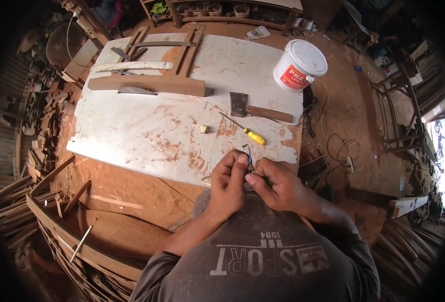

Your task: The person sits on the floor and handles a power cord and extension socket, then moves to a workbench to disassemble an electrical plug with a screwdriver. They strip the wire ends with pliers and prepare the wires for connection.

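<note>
Close to my chest, just over the near edge of the white table [157, 118], both my hands come together around a thin electrical wire with blue insulation [249, 153]. The thumb and bent fingers of my left hand [231, 178] pinch it. My right hand [276, 185] grips it lower down, thumb toward the left hand; the wire's lower part is hidden by the fingers. A screwdriver with a yellow handle [254, 136] lies just beyond them. Left of it sits a small cream and brass-coloured piece [203, 129], too small to name. Farther back lies a hatchet [270, 113] with a wooden handle.
A white lidded bucket [305, 58] stands at the table's far right corner. A thick wooden beam [147, 84] and a slotted wooden frame [188, 50] lie at the back left. Cables [345, 151] trail over the floor at right. Wood strips [96, 251] are stacked at lower left.
</note>
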Available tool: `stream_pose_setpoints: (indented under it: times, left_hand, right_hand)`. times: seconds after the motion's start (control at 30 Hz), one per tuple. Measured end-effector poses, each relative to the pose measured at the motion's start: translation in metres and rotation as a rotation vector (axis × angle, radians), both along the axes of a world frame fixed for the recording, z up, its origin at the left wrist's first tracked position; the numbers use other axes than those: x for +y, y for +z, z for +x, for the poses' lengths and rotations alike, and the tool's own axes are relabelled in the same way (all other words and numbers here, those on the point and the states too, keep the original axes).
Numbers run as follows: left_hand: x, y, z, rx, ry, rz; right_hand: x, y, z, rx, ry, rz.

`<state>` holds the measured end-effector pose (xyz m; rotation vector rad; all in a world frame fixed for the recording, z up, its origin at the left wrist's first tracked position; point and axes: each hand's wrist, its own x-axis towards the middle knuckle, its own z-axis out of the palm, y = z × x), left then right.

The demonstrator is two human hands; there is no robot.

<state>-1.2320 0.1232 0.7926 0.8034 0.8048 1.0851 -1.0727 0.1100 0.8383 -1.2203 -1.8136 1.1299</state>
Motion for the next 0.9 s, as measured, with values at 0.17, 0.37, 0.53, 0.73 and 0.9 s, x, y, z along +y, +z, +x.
stream_pose_setpoints:
  times: [0.17, 0.37, 0.53, 0.73, 0.9]
  left_hand:
    - [0.014, -0.008, -0.009, -0.146, -0.013, 0.139]
    - [0.023, -0.004, -0.011, -0.304, 0.110, 0.120]
    - [0.024, 0.003, -0.011, -0.310, 0.093, -0.042]
    - [0.035, -0.002, -0.012, -0.335, 0.120, -0.223]
    - [0.037, -0.007, -0.009, -0.256, 0.235, -0.159]
  right_hand:
    - [0.003, -0.029, 0.001, 0.385, -0.043, -0.116]
    - [0.012, -0.018, -0.014, 0.477, -0.192, -0.120]
    - [0.031, -0.009, -0.018, 0.192, -0.107, 0.279]
    - [0.048, -0.012, -0.014, 0.005, -0.078, 0.340]
    - [0.053, -0.011, -0.014, -0.084, -0.105, 0.293]
